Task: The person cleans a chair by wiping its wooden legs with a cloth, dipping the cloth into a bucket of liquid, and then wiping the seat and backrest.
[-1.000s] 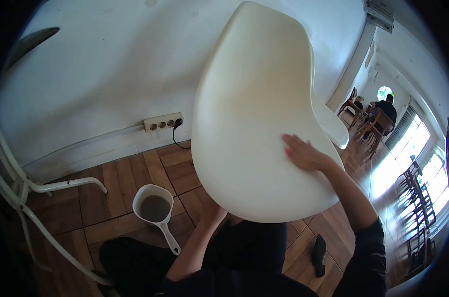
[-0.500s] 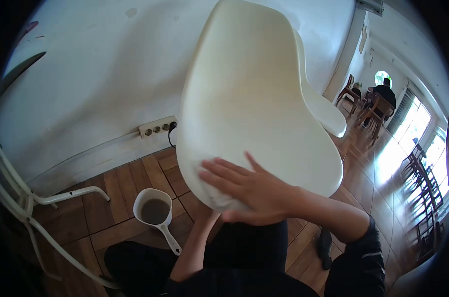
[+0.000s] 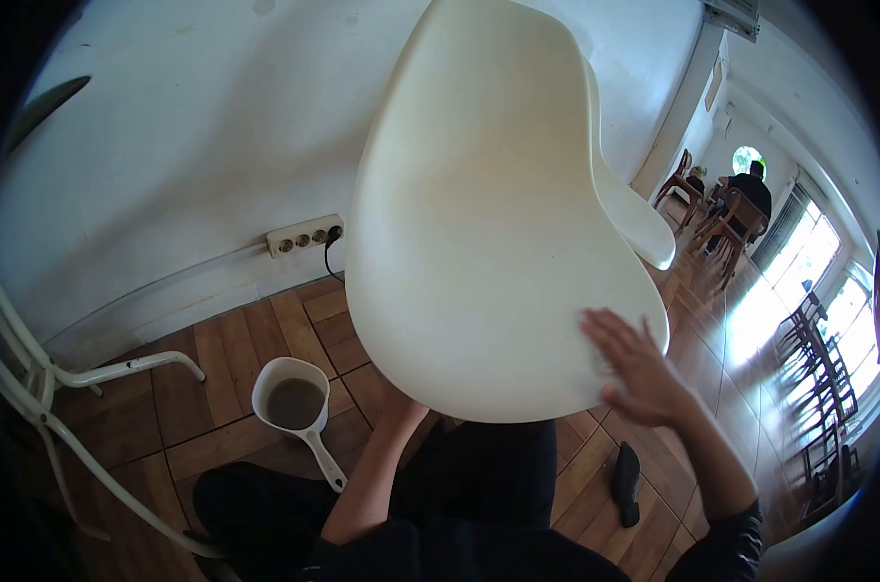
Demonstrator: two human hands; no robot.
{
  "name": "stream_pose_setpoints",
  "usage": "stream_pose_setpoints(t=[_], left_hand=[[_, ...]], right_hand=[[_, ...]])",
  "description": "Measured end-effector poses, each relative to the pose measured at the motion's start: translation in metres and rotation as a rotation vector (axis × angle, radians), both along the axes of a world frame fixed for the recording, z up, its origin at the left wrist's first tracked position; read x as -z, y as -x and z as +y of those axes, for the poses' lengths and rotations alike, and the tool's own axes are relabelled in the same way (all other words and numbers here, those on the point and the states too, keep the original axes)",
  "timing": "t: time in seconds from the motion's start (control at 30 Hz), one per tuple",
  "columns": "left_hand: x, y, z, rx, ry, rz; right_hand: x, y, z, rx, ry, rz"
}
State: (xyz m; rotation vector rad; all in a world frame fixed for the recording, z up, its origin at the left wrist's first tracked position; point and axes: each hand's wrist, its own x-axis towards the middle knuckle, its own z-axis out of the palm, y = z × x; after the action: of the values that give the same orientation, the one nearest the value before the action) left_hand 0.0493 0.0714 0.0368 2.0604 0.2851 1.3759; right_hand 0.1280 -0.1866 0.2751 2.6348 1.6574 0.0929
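Note:
A cream-white molded chair seat [image 3: 488,262] with a tall curved back stands tilted in front of me. My right hand [image 3: 643,383] is at the right front edge of the seat, fingers stretched out and slightly blurred. A bit of white cloth [image 3: 606,368] shows faintly under that hand, pressed against the seat. My left hand [image 3: 401,409] reaches under the front left edge of the seat; its fingers are hidden there. A white dipper [image 3: 294,365] with murky water in it sits on the floor left of my left forearm.
On the left stands a white metal chair frame [image 3: 129,368]. A power strip [image 3: 304,236] with a plugged-in black cord is on the wall. A dark shoe [image 3: 627,485] rests on the wooden floor [image 3: 217,388]. Far right, a person [image 3: 753,189] sits on a wooden chair.
My right hand has slid from the front left of the seat to its right edge. My left hand stays under the seat. The view has shifted slightly.

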Motion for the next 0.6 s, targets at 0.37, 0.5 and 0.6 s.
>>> stream_pose_setpoints(t=[0.37,0.5,0.6], left_hand=[[0.040,-0.004,0.010,-0.300,-0.412,0.131],[0.046,-0.006,0.017,-0.106,-0.276,0.049],[0.052,-0.013,0.021,-0.034,-0.258,0.028]], right_hand=[[0.065,0.135,0.147,-0.290,-0.288,-0.405],[0.068,0.120,0.109,-0.261,-0.361,-0.444],[0.078,0.088,0.050,-0.143,-0.265,-0.555]])
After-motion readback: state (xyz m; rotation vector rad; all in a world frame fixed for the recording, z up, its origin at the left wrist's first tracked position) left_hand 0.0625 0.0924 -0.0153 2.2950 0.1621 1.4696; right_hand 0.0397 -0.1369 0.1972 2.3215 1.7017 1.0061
